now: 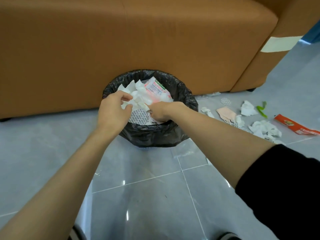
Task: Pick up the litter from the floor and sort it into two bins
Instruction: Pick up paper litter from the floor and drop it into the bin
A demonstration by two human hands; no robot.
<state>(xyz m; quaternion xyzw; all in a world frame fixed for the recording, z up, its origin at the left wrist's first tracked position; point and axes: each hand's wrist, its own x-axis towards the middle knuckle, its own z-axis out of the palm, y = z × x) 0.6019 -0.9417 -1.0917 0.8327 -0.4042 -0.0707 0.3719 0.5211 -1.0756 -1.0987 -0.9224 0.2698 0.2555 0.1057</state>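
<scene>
Over the bin mouth, just past frame centre toward 12 o'clock: both hands reach into the black-lined bin, which stands on the grey tile floor against the front of a brown sofa. Left hand is at the bin's 9 o'clock rim, thumb and fingers curled and pinching the white tissue wad that fills the bin. Right hand is at the bin's 4 o'clock, knuckles up, fingers tucked down into the pile; can't tell what they grip, if anything. Also in the bin: a pink-and-white printed packet at its 12 o'clock and a round dotted disc at 6 o'clock, under the hands. Litter on the floor at 3 o'clock from the bin: small tissue scrap, second dotted disc, pink face mask, crumpled tissue, green pepper, torn tissue heap, red wrapper farthest out. Clear film lies at the sofa base. Black sleeve on the right arm, left arm bare. Only one bin in view.
</scene>
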